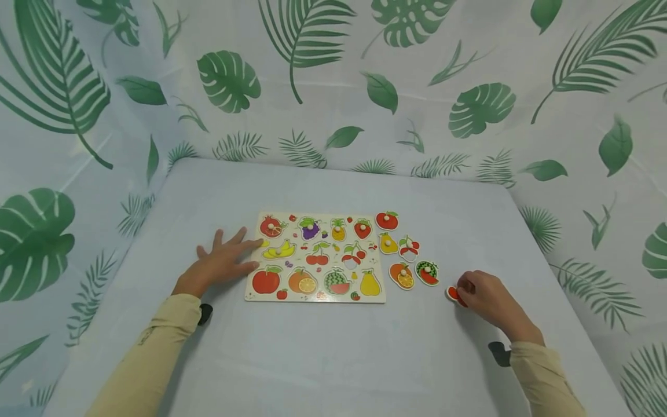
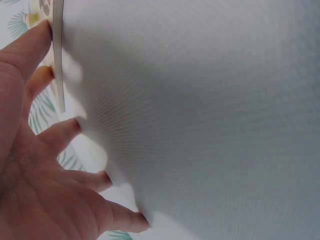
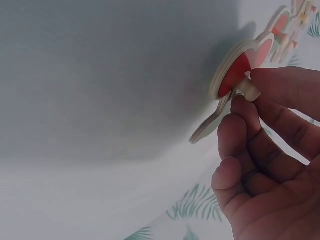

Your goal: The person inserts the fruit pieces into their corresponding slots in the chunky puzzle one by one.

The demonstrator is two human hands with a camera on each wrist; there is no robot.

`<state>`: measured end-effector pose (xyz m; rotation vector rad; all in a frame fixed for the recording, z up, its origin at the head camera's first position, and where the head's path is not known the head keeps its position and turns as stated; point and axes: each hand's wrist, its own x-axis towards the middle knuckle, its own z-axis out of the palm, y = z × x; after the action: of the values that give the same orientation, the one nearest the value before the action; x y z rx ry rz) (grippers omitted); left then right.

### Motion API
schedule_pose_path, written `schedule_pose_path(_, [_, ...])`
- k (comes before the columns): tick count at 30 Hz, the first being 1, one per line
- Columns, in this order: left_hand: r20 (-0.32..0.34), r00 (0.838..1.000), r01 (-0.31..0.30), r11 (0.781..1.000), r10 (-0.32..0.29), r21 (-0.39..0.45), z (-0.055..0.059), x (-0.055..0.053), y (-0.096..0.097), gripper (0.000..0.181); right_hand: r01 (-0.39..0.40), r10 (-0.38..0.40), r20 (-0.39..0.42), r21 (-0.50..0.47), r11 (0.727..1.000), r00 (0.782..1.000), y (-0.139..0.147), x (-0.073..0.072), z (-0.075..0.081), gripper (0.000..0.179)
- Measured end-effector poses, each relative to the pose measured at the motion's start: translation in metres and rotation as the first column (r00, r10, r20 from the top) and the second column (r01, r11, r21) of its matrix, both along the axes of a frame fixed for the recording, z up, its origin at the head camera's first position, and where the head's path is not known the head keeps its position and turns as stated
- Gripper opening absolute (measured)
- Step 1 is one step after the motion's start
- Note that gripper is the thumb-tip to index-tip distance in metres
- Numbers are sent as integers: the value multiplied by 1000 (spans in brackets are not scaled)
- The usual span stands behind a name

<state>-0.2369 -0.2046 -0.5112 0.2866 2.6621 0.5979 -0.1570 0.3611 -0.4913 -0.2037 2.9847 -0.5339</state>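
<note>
My right hand (image 1: pixel 487 301) pinches the pale peg of a red cherry puzzle piece (image 3: pixel 237 74) between thumb and finger, low over the table's right side. Mostly covered by the fingers in the head view, the piece shows two rounded red lobes in the right wrist view. At the left edge of the fruit puzzle board (image 1: pixel 315 298), my left hand (image 1: pixel 221 263) lies with fingers spread. Its thumb and a finger touch the board's edge; other fingertips rest on the table. Pegged pomegranate, grapes, pineapple, strawberry and banana pieces sit in the board. Pictures without pegs fill the other places.
Between board and right hand lie several loose pegged pieces: a red apple (image 1: pixel 387 220), a yellow pear (image 1: pixel 388 243), a red-and-white fruit (image 1: pixel 409 249), an orange (image 1: pixel 402 275) and a watermelon (image 1: pixel 427 272). A leaf-patterned curtain (image 1: pixel 323 75) surrounds the white table (image 1: pixel 323 359).
</note>
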Motion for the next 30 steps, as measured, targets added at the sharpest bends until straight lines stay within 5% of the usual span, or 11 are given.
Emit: schedule_pose_path(30, [-3,1000,-8,1000,8,14,-9,-3,-3,70,-100,101,2,-65,993,995,-81,-53,10,8])
